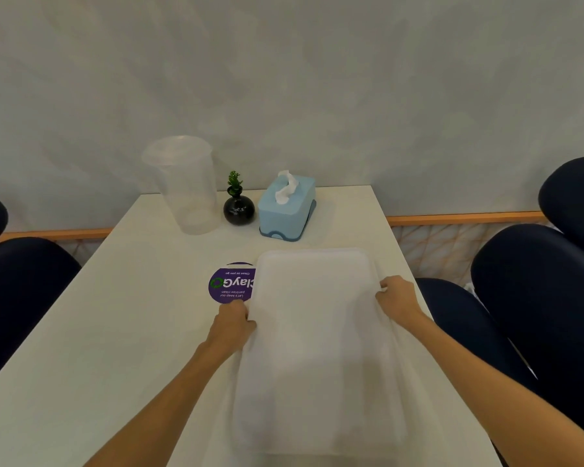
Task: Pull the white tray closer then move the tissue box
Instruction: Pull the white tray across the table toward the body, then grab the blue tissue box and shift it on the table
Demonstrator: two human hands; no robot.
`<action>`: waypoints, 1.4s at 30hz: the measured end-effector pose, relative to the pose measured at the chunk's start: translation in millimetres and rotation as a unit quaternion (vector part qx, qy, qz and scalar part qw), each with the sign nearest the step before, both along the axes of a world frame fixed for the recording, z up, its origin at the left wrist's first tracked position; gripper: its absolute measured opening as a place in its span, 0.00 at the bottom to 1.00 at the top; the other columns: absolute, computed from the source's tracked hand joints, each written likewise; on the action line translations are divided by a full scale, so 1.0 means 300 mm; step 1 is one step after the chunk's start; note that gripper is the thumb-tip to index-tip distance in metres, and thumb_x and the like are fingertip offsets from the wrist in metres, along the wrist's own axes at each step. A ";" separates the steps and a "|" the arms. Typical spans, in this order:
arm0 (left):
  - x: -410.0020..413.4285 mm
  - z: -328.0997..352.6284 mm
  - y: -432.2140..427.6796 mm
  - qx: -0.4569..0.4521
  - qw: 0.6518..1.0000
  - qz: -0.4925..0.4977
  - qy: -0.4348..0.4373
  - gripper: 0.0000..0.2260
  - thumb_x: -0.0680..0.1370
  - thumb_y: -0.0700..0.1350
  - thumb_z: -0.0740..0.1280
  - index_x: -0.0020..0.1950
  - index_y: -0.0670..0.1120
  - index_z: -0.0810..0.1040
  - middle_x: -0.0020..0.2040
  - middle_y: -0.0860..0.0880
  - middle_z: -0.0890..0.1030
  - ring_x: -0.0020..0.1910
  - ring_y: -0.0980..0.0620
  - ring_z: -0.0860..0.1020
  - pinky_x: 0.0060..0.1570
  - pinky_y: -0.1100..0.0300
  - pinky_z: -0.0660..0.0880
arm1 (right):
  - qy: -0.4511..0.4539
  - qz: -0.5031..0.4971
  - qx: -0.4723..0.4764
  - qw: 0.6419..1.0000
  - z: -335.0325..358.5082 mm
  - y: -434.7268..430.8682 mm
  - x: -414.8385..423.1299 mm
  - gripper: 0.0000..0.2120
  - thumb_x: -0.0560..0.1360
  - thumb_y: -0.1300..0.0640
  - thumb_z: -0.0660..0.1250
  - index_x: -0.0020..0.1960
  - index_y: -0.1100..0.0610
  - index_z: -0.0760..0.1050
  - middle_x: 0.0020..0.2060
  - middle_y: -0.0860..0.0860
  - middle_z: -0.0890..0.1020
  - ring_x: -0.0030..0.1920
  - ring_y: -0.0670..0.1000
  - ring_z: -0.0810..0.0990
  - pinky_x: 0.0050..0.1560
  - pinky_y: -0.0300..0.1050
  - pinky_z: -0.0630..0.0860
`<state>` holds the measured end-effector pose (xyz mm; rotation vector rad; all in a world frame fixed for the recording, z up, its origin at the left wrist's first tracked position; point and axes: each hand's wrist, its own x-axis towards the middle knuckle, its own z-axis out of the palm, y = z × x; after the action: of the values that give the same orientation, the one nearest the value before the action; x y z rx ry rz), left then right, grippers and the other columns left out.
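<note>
A large white tray (pixel 317 348) lies lengthwise on the white table (pixel 132 332), right of centre and blurred. My left hand (pixel 231 323) grips its left rim and my right hand (pixel 398 298) grips its right rim, both near the far half. A light blue tissue box (pixel 285 214) with a white tissue sticking up stands beyond the tray near the wall, apart from it.
A clear plastic tub (pixel 186 187) stands at the back left, next to a small black vase with a green sprig (pixel 238 210). A purple round sticker (pixel 231 286) is partly under the tray. Dark chairs (pixel 536 284) flank the table on both sides.
</note>
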<state>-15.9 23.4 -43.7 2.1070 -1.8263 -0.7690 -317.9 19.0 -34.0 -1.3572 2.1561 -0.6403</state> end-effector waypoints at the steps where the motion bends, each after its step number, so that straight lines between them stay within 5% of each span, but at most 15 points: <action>1: -0.009 0.001 -0.002 0.003 1.000 0.005 0.010 0.02 0.73 0.37 0.67 0.42 0.39 0.75 0.42 0.42 0.79 0.41 0.43 0.77 0.41 0.54 0.73 | 0.007 0.005 0.000 1.000 0.000 -0.012 -0.007 0.14 0.74 0.69 0.59 0.56 0.73 0.74 0.56 0.68 0.78 0.56 0.67 0.77 0.57 0.58 0.75; 12: -0.079 0.016 -0.023 0.007 1.000 0.013 0.022 0.03 0.74 0.35 0.67 0.40 0.39 0.74 0.41 0.41 0.77 0.40 0.44 0.75 0.47 0.51 0.77 | 0.032 0.004 0.007 0.999 -0.028 -0.073 -0.053 0.12 0.76 0.70 0.57 0.57 0.70 0.74 0.54 0.65 0.80 0.54 0.64 0.79 0.57 0.56 0.77; 17: -0.080 0.015 -0.028 0.038 0.998 0.015 0.048 0.06 0.74 0.35 0.67 0.49 0.35 0.77 0.46 0.37 0.81 0.46 0.38 0.81 0.52 0.45 0.80 | 0.031 0.018 0.013 0.999 -0.005 -0.084 -0.074 0.13 0.76 0.70 0.58 0.58 0.69 0.74 0.57 0.64 0.79 0.56 0.63 0.78 0.56 0.52 0.76; 21: -0.058 0.042 -0.028 0.082 0.992 0.014 0.090 0.02 0.74 0.35 0.67 0.45 0.40 0.75 0.47 0.37 0.81 0.43 0.38 0.82 0.48 0.45 0.82 | 0.041 0.052 0.015 0.998 0.031 -0.099 -0.090 0.16 0.76 0.66 0.60 0.64 0.66 0.72 0.62 0.62 0.76 0.62 0.61 0.74 0.60 0.50 0.72; 24: -0.034 0.070 -0.052 0.100 0.992 0.001 0.083 0.07 0.75 0.40 0.68 0.52 0.41 0.76 0.49 0.42 0.80 0.40 0.44 0.78 0.41 0.53 0.79 | 0.041 0.071 -0.008 0.997 0.065 -0.132 -0.094 0.16 0.76 0.63 0.61 0.63 0.65 0.73 0.61 0.61 0.77 0.60 0.60 0.76 0.59 0.50 0.73; 32: -0.069 0.178 -0.221 0.045 0.997 -0.029 0.059 0.21 0.77 0.48 0.67 0.68 0.42 0.70 0.65 0.42 0.76 0.59 0.44 0.75 0.55 0.57 0.70 | 0.035 0.137 -0.047 0.989 0.170 -0.282 -0.014 0.15 0.75 0.64 0.60 0.60 0.63 0.76 0.57 0.61 0.79 0.50 0.57 0.77 0.44 0.40 0.70; 35: -0.102 0.214 -0.321 0.053 0.991 0.020 0.119 0.28 0.77 0.52 0.66 0.73 0.43 0.63 0.72 0.41 0.70 0.67 0.42 0.71 0.65 0.52 0.69 | 0.015 0.147 -0.059 0.987 0.190 -0.373 0.024 0.16 0.75 0.64 0.60 0.61 0.63 0.75 0.56 0.61 0.79 0.45 0.54 0.75 0.34 0.35 0.68; 39: -0.166 0.234 -0.444 0.033 0.963 0.110 0.244 0.29 0.78 0.51 0.65 0.75 0.43 0.60 0.74 0.42 0.67 0.69 0.42 0.69 0.62 0.52 0.69 | -0.015 0.145 -0.063 0.987 0.202 -0.511 0.074 0.17 0.76 0.63 0.60 0.64 0.62 0.73 0.59 0.62 0.78 0.49 0.56 0.76 0.46 0.41 0.70; 42: -0.201 0.218 -0.520 0.019 0.939 0.144 0.312 0.26 0.79 0.49 0.64 0.74 0.43 0.60 0.71 0.41 0.69 0.60 0.44 0.71 0.54 0.54 0.68 | -0.040 0.146 -0.064 0.986 0.204 -0.615 0.111 0.19 0.78 0.60 0.60 0.68 0.62 0.69 0.61 0.61 0.77 0.59 0.59 0.76 0.53 0.43 0.71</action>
<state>-76.3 -132.5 21.7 1.7971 -1.1484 -1.2172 -284.6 -165.6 27.1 -1.6470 1.8312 -0.7111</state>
